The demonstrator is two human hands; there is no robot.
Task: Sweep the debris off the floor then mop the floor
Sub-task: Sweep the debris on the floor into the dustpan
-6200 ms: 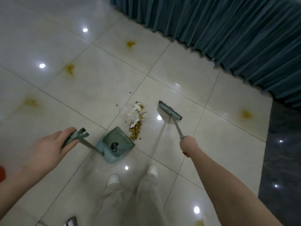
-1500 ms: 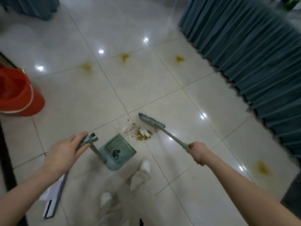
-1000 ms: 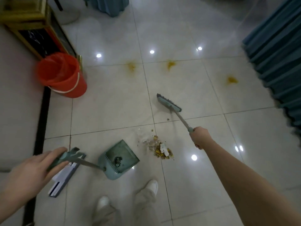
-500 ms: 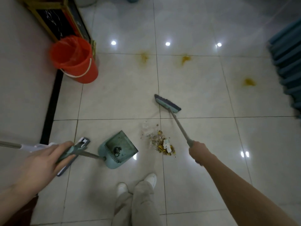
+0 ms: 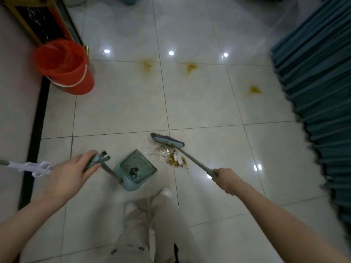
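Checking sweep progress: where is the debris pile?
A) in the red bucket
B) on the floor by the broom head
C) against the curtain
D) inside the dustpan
B: the debris pile lies on the floor right by the broom head, outside the dustpan.

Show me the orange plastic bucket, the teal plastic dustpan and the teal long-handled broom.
orange plastic bucket (image 5: 76,82): head view, outer wall.
teal plastic dustpan (image 5: 142,161): head view, bare pan floor.
teal long-handled broom (image 5: 168,140): head view, middle of brush head.
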